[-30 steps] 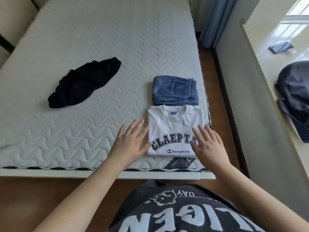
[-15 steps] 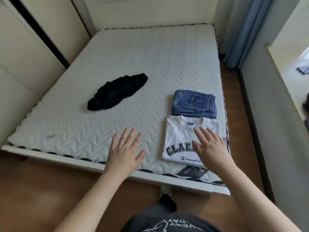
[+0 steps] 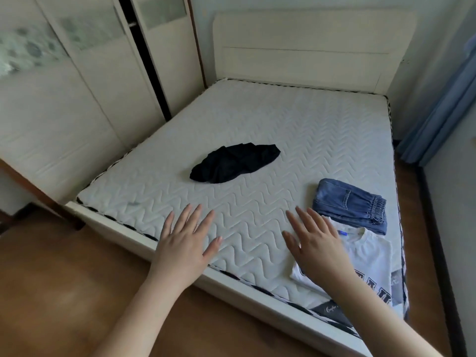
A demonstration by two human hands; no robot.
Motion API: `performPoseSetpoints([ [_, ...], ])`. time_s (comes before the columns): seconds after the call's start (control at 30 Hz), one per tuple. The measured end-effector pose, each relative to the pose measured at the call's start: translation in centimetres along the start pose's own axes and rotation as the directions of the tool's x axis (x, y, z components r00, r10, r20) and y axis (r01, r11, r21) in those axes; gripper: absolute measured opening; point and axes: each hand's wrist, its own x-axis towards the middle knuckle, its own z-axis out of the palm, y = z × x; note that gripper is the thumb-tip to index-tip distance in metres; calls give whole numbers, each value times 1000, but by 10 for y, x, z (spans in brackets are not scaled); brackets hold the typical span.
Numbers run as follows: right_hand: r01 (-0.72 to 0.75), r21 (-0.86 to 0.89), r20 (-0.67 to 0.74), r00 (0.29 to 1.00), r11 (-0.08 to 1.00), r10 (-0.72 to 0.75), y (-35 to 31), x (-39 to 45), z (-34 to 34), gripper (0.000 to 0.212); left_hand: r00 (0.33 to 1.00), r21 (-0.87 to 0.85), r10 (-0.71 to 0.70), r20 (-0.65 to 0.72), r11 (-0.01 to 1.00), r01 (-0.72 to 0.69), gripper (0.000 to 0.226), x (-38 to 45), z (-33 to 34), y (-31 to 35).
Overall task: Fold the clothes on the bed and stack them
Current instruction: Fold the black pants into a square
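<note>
Clothes [image 3: 235, 162] unfolded on bed, left hand [image 3: 185, 242], right hand [image 3: 317, 244] outstretched, palms down, fingers [image 3: 197, 217] spread

The room is lit by soft daylight, rather dim and cool, without hard glare. The mattress [image 3: 296, 130] is evenly bright. Shadows are weak; only a faint one lies under the black garment [image 3: 234, 162]. The wide lens bends the wardrobe [image 3: 77, 99] and the headboard [image 3: 309, 47] lines. The upper left corner is blurred, and the whole picture looks slightly soft.
</note>
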Motion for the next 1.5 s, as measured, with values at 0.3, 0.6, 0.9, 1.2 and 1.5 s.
performPoseSetpoints([
  [0.3, 86, -114, 33, 996, 990, -83, -141, 54, 10, 79, 993, 24, -118, -16, 993, 119, 69, -33, -11, -183],
  [0.6, 69, -133, -22, 997, 989, -72, -214, 101, 13, 77, 996, -21, 42, -75, 999, -44, 66, 1, -7, -240],
  [0.9, -19, -102, -34, 999, 995, 16, -202, 195, 38, 79, 992, 1, 123, -39, 992, -123, 69, 124, 19, -261],
  [1.2, 48, -135, 54, 998, 990, -41, -198, 329, 64, 72, 984, 56, 173, -34, 984, -171, 64, 246, 28, -292],
  [1.5, 19, -127, 116, 993, 992, -4, -212, 417, 110, 59, 968, -9, 245, -53, 969, -246, 62, 338, 80, -329],
])
